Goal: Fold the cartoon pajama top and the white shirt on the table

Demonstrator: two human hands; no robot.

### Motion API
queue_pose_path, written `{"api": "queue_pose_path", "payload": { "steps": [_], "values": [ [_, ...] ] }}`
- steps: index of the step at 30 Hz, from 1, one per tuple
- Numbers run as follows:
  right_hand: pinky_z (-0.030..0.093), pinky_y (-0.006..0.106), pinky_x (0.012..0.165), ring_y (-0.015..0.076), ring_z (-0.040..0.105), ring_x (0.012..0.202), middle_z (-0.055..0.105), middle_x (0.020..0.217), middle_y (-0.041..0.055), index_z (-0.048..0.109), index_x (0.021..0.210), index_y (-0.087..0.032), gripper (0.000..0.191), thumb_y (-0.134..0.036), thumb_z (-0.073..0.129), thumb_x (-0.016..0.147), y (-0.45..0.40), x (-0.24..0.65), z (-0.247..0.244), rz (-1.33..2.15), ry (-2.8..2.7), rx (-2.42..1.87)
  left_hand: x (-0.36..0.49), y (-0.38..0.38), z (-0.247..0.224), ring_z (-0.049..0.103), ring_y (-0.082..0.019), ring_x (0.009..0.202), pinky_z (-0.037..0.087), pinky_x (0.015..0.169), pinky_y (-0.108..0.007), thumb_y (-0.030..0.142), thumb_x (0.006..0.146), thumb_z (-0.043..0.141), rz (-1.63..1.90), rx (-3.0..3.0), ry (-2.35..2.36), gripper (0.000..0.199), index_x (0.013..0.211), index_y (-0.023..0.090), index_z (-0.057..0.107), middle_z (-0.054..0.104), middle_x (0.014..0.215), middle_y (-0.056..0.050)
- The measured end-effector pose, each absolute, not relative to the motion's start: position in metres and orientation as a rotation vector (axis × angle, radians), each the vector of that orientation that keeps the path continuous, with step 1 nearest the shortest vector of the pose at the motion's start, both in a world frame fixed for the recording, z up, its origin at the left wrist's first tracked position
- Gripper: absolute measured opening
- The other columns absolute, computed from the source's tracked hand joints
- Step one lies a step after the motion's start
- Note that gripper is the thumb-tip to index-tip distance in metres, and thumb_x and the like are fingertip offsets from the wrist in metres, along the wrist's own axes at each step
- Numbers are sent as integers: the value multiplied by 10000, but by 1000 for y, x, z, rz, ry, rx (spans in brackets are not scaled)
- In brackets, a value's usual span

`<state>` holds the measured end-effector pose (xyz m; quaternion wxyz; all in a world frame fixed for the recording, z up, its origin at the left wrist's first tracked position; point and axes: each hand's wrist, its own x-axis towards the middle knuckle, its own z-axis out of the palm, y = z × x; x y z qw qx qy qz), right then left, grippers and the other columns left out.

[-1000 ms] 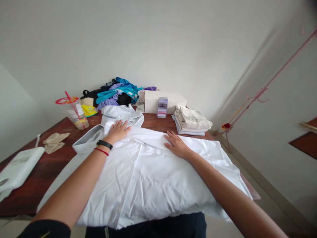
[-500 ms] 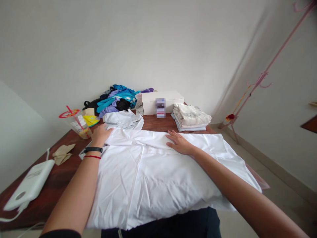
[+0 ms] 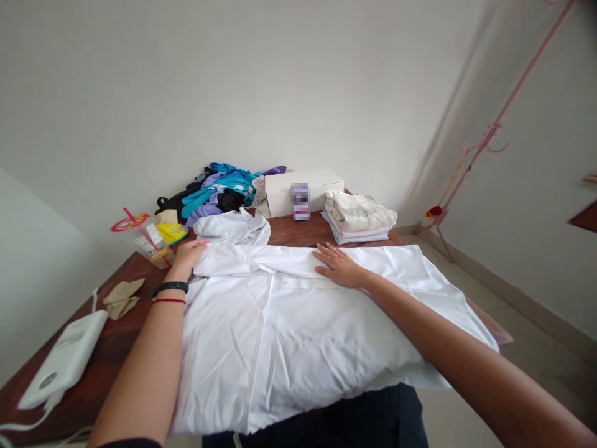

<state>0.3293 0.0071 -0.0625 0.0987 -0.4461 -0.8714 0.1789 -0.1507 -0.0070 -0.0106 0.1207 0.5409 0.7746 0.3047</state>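
A white shirt lies spread on the table, its near edge hanging over the front. Along its far side a strip that looks like a sleeve is folded across the body, and a button placket shows just below it. At the strip's left end my left hand has its fingers closed on the cloth; the fingertips are partly hidden. Flat on the folded strip, with fingers spread, rests my right hand. Bunched white cloth lies just beyond the left hand; whether it belongs to the same shirt, I cannot tell.
Behind stand a white box, a stack of folded clothes and a heap of mixed clothes. To the left are a plastic cup with a straw, a yellow packet, a crumpled napkin and a white power bank.
My left hand has shifted very slightly left at the shirt's edge. The right hand stays flat in the same place. The camera view has tilted a little.
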Motion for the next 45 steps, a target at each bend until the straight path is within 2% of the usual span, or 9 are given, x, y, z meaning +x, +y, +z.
{"api": "queue_pose_path", "payload": {
  "steps": [7, 12, 16, 20, 24, 28, 32, 38, 45],
  "values": [
    [104, 497, 1278, 322, 63, 1598, 150, 1727, 53, 332, 1629, -250, 743, -680, 308, 1023, 10, 331, -69, 502, -2601, -1325, -146, -6, -17, 704, -168, 794, 562, 747, -258, 394, 831, 688, 1158, 1311, 2107, 575, 1323, 97, 685, 791, 1006, -81],
    [118, 496, 1276, 320, 83, 1596, 161, 1724, 50, 348, 1623, -253, 720, -656, 335, 1026, 8, 330, -65, 509, -2594, -1320, -135, -9, -16, 696, -205, 760, 560, 697, -287, 304, 831, 624, 1161, 1282, 2241, 485, 1262, 107, 725, 777, 869, -57],
    [136, 490, 1273, 317, 101, 1595, 172, 1721, 56, 369, 1614, -242, 692, -618, 359, 1033, 5, 328, -59, 507, -2593, -1331, -130, -17, 0, 686, -340, 1024, 548, 898, -438, 192, 778, 647, 1075, 1386, 2428, 295, 1032, 170, 794, 773, 957, -105],
    [137, 492, 1274, 319, 100, 1594, 172, 1720, 61, 363, 1616, -238, 689, -610, 368, 1037, 6, 328, -60, 503, -2592, -1327, -116, -26, 31, 518, -406, 1318, 395, 1109, -595, 178, 837, 590, 1108, 1594, 2556, 398, 1213, 187, 722, 650, 1330, -161],
    [134, 504, 1273, 327, 91, 1594, 169, 1721, 65, 353, 1620, -242, 703, -628, 367, 1033, 7, 328, -64, 482, -2599, -1320, -66, -24, 41, 499, -264, 1388, 353, 1216, -419, 256, 993, 390, 1160, 2175, 2185, 445, 1365, 188, 625, 594, 1453, -92],
    [157, 514, 1270, 335, 105, 1591, 179, 1719, 63, 363, 1617, -249, 687, -613, 373, 1034, 6, 328, -64, 458, -2606, -1328, -11, -18, 8, 435, -229, 1473, 318, 1245, -366, 418, 1046, 328, 734, 2553, 1610, 548, 1479, 159, 544, 499, 1579, -88],
    [161, 528, 1268, 330, 107, 1591, 176, 1719, 53, 356, 1618, -268, 682, -619, 355, 1034, 4, 327, -60, 450, -2617, -1342, 4, -17, -28, 184, -270, 1585, 163, 1285, -484, 507, 1044, 321, 178, 2405, 1795, 688, 1624, 139, 323, 225, 1705, -107],
    [104, 557, 1267, 341, 61, 1594, 131, 1729, 75, 317, 1633, -268, 752, -697, 287, 1017, 5, 332, -58, 451, -2576, -1498, -5, -19, -30, -10, -373, 1590, 30, 1208, -713, 812, 937, 273, -18, 2205, 1968, 894, 1665, 303, 176, -24, 1726, -51],
    [87, 534, 1267, 319, 47, 1598, 95, 1737, 78, 261, 1648, -274, 738, -672, 287, 1028, 4, 337, -53, 455, -2569, -1580, -23, -10, -33, 133, -368, 1584, 163, 1213, -664, 720, 996, 182, 12, 1998, 2304, 794, 1663, 291, 197, 38, 1732, -98]
  ]
}}
